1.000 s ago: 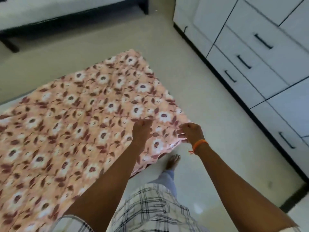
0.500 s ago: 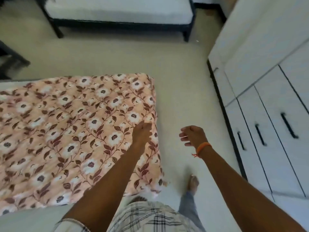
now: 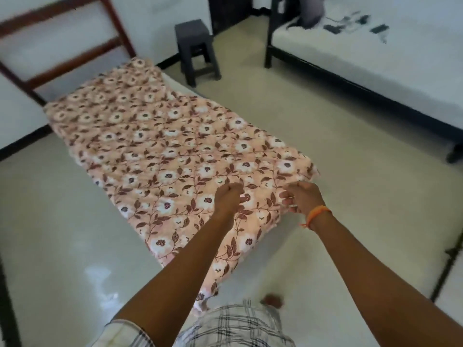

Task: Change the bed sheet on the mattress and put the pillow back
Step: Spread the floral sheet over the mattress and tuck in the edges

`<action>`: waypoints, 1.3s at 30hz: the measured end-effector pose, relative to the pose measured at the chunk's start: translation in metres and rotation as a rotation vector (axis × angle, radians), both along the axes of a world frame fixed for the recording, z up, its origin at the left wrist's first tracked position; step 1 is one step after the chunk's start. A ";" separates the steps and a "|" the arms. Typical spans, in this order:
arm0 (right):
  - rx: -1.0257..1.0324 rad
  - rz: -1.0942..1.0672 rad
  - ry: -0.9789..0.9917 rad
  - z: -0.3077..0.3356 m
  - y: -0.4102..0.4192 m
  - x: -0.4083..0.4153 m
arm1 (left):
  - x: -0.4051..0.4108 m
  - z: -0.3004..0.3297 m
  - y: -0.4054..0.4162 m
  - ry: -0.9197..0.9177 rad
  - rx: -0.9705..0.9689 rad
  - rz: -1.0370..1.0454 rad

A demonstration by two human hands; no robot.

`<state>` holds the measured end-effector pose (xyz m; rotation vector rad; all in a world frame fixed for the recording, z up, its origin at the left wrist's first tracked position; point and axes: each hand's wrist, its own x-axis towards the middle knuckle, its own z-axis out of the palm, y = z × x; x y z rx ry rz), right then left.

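A peach floral bed sheet (image 3: 160,136) lies flat over a thin mattress on the floor; a white strip of the mattress (image 3: 178,84) shows at the far right edge. I stand at the near end with both arms stretched out. My left hand (image 3: 229,197) hangs above the sheet's near end, fingers curled into a fist with nothing visible in it. Beside it, over the near right corner, my right hand (image 3: 302,199) wears an orange wristband; its fingers are also curled and hold nothing visible. No pillow is in view.
A dark stool (image 3: 196,50) stands past the mattress's far right corner. A black-framed bed (image 3: 375,71) with a white mattress and small dark items runs along the right. A brown wooden frame (image 3: 62,46) leans at the wall far left. My bare foot (image 3: 271,300) is on the tiled floor.
My view has swung from the cupboards toward the far wall, so the whole mattress now shows. My right hand, over the floor a moment ago, is back above the sheet's near corner.
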<state>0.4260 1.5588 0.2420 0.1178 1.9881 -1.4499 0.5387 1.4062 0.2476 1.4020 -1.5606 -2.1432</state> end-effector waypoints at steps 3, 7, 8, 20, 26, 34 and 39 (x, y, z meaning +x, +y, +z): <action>-0.023 0.156 0.029 -0.002 -0.022 -0.047 | -0.036 -0.005 0.002 0.021 -0.020 0.121; -0.035 0.355 0.056 0.002 -0.053 -0.115 | -0.105 -0.014 0.004 0.005 -0.028 0.290; -0.025 0.387 0.046 0.004 -0.057 -0.132 | -0.124 -0.014 0.005 -0.013 -0.021 0.322; -0.058 0.732 0.071 0.025 -0.099 -0.394 | -0.360 0.010 0.003 0.050 -0.026 0.687; -0.097 0.862 0.038 0.033 -0.136 -0.520 | -0.474 0.020 0.008 0.065 -0.074 0.937; -0.110 0.985 0.039 0.042 -0.222 -0.654 | -0.609 0.021 -0.042 0.051 -0.069 1.113; -0.110 1.025 -0.003 0.025 -0.309 -0.708 | -0.663 -0.002 -0.123 -0.005 -0.072 1.159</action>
